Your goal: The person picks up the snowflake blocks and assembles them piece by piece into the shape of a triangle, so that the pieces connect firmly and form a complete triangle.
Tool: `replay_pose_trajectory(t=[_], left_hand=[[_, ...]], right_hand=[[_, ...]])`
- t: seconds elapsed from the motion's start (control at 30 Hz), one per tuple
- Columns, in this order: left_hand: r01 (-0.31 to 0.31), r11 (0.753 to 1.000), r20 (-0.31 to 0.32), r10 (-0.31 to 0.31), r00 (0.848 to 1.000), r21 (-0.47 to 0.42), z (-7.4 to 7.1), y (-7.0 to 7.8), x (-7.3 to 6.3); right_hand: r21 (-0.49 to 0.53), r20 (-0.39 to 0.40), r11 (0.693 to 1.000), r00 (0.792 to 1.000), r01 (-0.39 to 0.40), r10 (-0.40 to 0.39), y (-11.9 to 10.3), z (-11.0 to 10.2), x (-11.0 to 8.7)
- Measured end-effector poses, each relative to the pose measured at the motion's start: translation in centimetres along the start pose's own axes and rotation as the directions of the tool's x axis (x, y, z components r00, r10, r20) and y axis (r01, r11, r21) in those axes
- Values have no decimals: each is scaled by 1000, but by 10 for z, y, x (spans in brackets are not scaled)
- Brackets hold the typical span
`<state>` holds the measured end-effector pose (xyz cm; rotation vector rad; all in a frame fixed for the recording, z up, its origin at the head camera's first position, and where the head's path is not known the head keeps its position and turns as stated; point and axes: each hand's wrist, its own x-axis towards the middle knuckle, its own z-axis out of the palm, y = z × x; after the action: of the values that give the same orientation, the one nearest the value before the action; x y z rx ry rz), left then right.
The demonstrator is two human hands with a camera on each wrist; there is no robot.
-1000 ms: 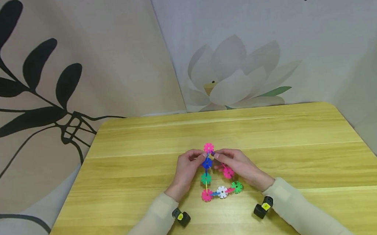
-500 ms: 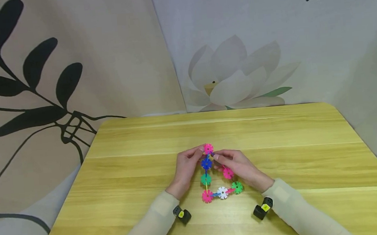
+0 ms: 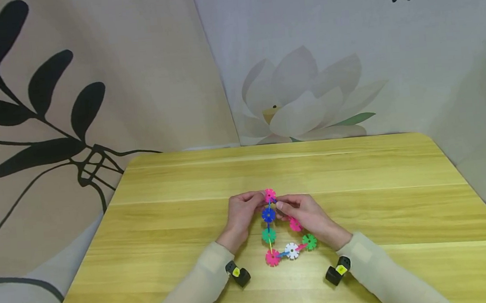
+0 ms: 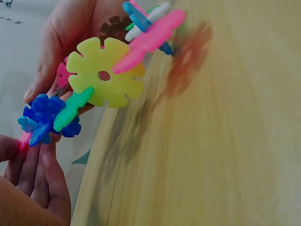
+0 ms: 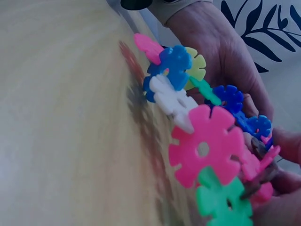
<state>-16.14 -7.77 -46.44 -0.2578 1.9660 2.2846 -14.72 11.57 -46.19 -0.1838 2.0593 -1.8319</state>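
A chain of flower-shaped plastic snowflake discs hangs between the hands, bent into a loop. My left hand (image 3: pixel 240 216) pinches the pink disc (image 3: pixel 270 196) at its top. My right hand (image 3: pixel 310 215) grips the other end, where a dark disc (image 5: pixel 259 181) shows by its fingers. Both sets of fingertips are close together. Below the top disc come a blue disc (image 3: pixel 268 215), a teal disc (image 3: pixel 268 235) and a pink corner disc (image 3: pixel 273 257). A white disc (image 3: pixel 292 251) and a green disc (image 3: pixel 309 242) form the near side. A yellow disc (image 4: pixel 87 61) faces the left wrist camera.
The chain is over a wooden table (image 3: pixel 176 175) and casts a shadow on it. Behind the table stands a pale wall (image 3: pixel 155 72) with leaf and flower prints. A small black camera (image 3: pixel 241 275) is on each wrist.
The left fingertips have shifted up from below the top pink disc onto its edge. That disc has come down nearer the right fingertips, and the loop's lower side has moved slightly rightward and nearer.
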Motion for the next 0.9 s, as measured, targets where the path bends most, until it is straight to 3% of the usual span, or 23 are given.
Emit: replay_pose_trajectory(t=[0.33,0.6,0.77,0.9], left_hand=[[40,999,29,-39,999,-21,6,4,4],[77,995,93,-71,993,-64,4,6,16],[106,993,182,-94,979,-59,3,6,22],[121,992,222,-113,968,-26,-1,7,19]], right_hand=[[-57,2,998,1000,1,-1,-2,-10,0],[-199,-90,980,996,-7,-11,0,-25,0],[-178,-116,984,993,-9,-12,-3,-29,6],[-94,-106,995,994,-24,14,-3,-33,8]])
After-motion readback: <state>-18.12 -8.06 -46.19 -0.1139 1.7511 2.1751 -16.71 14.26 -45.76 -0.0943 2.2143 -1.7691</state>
